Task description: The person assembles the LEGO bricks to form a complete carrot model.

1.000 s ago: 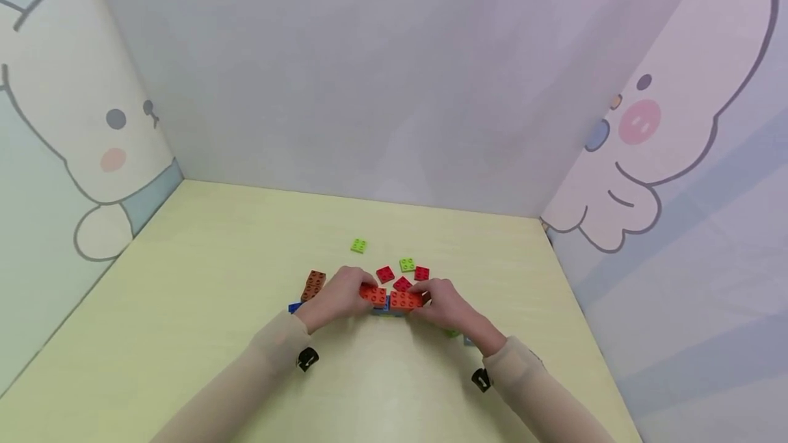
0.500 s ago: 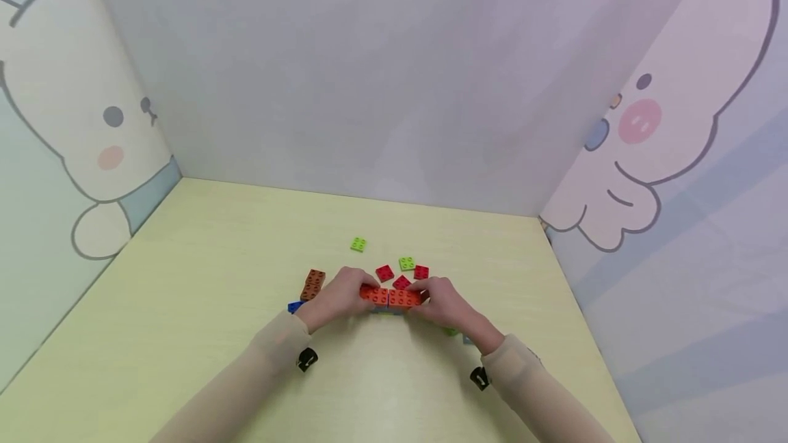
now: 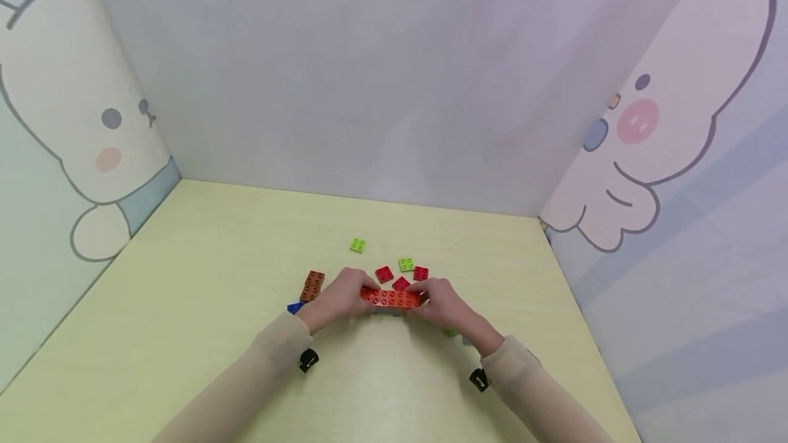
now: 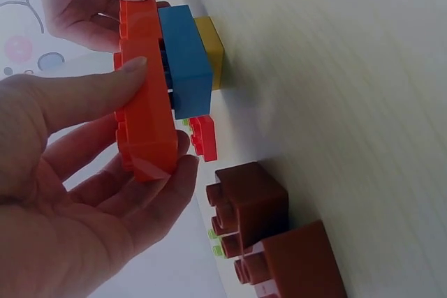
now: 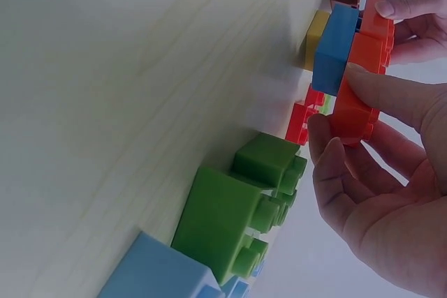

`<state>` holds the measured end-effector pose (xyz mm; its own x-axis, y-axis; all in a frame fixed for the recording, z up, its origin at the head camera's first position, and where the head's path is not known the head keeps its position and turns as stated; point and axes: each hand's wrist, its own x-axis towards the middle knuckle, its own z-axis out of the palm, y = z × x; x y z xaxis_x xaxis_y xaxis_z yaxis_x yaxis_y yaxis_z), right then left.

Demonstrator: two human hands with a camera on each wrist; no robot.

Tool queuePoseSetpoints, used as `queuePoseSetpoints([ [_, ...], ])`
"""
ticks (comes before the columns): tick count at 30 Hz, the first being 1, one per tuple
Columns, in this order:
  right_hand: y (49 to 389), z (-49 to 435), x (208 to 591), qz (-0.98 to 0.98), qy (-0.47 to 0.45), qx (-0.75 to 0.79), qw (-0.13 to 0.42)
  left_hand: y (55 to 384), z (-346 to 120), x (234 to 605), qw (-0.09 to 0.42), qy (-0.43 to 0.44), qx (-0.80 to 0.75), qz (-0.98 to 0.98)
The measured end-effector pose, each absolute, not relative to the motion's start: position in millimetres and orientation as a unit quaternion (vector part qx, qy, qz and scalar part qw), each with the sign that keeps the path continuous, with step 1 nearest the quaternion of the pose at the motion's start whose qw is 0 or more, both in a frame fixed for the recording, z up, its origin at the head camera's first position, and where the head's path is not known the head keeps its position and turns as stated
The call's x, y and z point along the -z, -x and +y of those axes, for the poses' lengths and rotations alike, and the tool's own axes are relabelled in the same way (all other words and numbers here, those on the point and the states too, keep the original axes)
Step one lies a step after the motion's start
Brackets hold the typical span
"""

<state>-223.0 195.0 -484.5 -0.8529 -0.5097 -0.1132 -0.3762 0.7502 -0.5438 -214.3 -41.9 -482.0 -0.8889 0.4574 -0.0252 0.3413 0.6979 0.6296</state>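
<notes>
Two orange toy building bricks stand end to end in one row across a blue brick, which sits on a yellow brick. My left hand pinches the left orange brick near its outer end, thumb on the near side and fingers behind. The right orange brick is gripped the same way by my right hand. Both orange bricks overhang the blue one at their outer ends. Blue studs show in a narrow slit under the orange row in the left wrist view.
Brown bricks and a dark blue brick lie left of my left hand. Flat red bricks and light green bricks lie beyond the stack. Green bricks and a light blue brick stand near my right wrist.
The gap between the two orange bricks has closed; blue showed between them earlier, and now they form one straight row. Both hands keep their hold and have barely moved.
</notes>
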Motion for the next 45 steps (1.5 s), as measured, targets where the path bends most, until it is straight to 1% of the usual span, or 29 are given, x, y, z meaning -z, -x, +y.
queuePoseSetpoints([
  [15, 221.8, 195.4, 489.6, 0.926, 0.238, 0.261, 0.129, 214.4, -40.6, 484.2, 0.107, -0.214, -0.322, 0.916],
  [28, 223.9, 193.8, 483.7, 0.925, 0.239, 0.269, 0.120, 218.1, -39.6, 480.5, 0.127, -0.199, -0.326, 0.916],
  [38, 225.2, 194.1, 484.0, 0.926, 0.236, 0.266, 0.123, 223.5, -38.0, 479.2, 0.128, -0.221, -0.305, 0.917],
  [45, 225.7, 193.2, 487.1, 0.926, 0.241, 0.266, 0.117, 224.7, -38.2, 482.9, 0.120, -0.231, -0.303, 0.917],
])
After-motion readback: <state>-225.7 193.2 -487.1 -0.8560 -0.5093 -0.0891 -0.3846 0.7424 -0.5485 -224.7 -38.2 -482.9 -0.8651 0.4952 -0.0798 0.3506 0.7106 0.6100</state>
